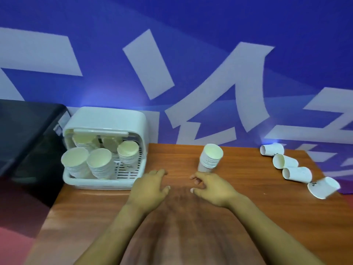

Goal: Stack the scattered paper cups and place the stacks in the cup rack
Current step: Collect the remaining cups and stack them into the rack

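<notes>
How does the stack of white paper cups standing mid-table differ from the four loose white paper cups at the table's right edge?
The stack of white paper cups is nested and stands upright with a slight lean, mouth up; the four loose white paper cups are single and lie on their sides. The stack stands just beyond the right hand; the loose cups lie farther right. Both rest on the brown wooden table, outside the white plastic cup rack.
</notes>
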The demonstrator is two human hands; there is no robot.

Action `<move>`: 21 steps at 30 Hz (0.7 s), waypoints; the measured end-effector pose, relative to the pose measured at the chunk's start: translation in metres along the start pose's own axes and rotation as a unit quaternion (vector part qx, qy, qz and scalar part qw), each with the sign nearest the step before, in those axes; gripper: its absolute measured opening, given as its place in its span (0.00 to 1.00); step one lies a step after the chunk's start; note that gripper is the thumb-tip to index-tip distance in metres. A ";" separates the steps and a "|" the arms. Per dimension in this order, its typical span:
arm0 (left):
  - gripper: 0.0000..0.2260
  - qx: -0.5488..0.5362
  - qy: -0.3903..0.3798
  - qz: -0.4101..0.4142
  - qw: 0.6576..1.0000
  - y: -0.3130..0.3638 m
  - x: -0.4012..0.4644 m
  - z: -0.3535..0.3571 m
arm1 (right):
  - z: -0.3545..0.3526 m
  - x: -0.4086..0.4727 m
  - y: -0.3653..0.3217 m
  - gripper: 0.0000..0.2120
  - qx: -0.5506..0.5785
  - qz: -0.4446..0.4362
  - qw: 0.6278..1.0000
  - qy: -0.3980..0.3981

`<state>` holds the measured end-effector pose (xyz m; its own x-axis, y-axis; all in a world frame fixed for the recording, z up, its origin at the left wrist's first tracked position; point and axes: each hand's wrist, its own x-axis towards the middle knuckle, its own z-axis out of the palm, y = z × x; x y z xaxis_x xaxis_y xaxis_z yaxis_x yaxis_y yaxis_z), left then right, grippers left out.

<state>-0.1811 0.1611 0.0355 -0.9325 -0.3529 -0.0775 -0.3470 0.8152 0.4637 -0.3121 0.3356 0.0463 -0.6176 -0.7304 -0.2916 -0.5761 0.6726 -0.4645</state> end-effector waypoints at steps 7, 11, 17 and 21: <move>0.19 0.002 -0.042 -0.003 0.999 0.129 0.010 0.068 | -0.044 -0.064 0.131 0.16 0.019 0.030 0.999 -0.009; 0.19 0.008 -0.074 -0.029 0.997 0.161 0.003 0.095 | -0.056 -0.086 0.181 0.16 0.033 0.054 0.998 -0.017; 0.19 -0.012 -0.086 -0.009 0.996 0.185 0.033 0.112 | -0.070 -0.099 0.222 0.16 0.043 0.093 0.995 0.007; 0.20 -0.026 -0.115 0.000 0.993 0.214 0.055 0.138 | -0.082 -0.104 0.260 0.17 0.033 0.106 0.994 0.017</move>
<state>-0.3209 0.3795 0.0090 -0.9325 -0.2344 -0.2747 -0.3477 0.7880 0.5080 -0.4414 0.5966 0.0246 -0.7397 -0.5685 -0.3601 -0.3963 0.8005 -0.4496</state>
